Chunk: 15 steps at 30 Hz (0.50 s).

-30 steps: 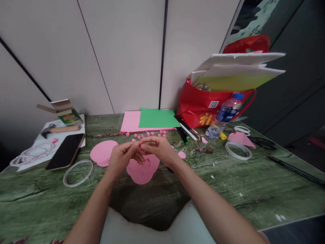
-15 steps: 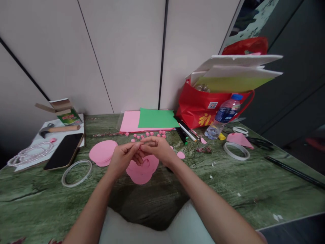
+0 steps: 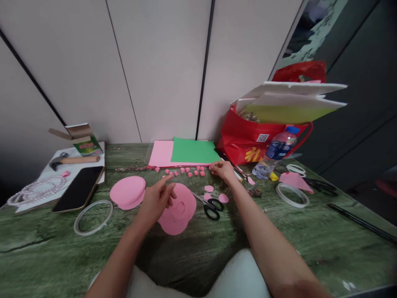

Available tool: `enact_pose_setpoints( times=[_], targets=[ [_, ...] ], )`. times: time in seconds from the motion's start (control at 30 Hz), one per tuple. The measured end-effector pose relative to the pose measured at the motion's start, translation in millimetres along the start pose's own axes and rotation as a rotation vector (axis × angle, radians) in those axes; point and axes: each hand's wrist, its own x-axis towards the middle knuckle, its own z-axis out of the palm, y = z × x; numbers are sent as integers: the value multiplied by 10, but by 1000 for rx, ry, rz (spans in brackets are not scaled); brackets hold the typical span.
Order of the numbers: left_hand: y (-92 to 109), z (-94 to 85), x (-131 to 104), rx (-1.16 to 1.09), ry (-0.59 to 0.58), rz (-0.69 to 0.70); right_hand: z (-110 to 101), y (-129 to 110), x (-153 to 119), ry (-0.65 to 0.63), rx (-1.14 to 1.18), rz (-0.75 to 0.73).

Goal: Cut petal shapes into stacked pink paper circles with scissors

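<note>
My right hand (image 3: pixel 223 170) reaches to the right end of a row of small pink paper rosebuds (image 3: pixel 182 170), its fingertips pinching one more bud (image 3: pixel 210 167). Over the left edge of some overlapping pink paper discs (image 3: pixel 173 224) hovers my left hand (image 3: pixel 157 193), fingers loosely apart with nothing visible in them. Black-handled scissors (image 3: pixel 211 212) lie between my hands, blades partly under or against the discs. Close to them are pink paper petals (image 3: pixel 223 198). A stack of pink paper circles (image 3: pixel 127 189) rests left of my left hand.
Green and pink sheets (image 3: pixel 195 150) lie at the back by the wall. A red bag (image 3: pixel 235 140) and water bottle (image 3: pixel 276 153) stand right. Tape rolls (image 3: pixel 292 195), a phone (image 3: pixel 79 189), a hammer (image 3: pixel 77 159) and bead strings (image 3: pixel 40 190) lie around.
My hands, together over the pink discs before, have parted. The right moved away to the right end of the bud row; the left stayed near the discs. The scissors have come into sight.
</note>
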Motion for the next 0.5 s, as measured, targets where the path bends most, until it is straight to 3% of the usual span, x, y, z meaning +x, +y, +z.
enact_pose_setpoints(
  times=[0.2, 0.5],
  targets=[
    [-37, 7, 10, 63, -6, -5, 132, 173, 212, -138, -151, 122],
    [-76, 0, 12, 148, -34, 24, 131, 349, 350, -152, -225, 134]
  ],
)
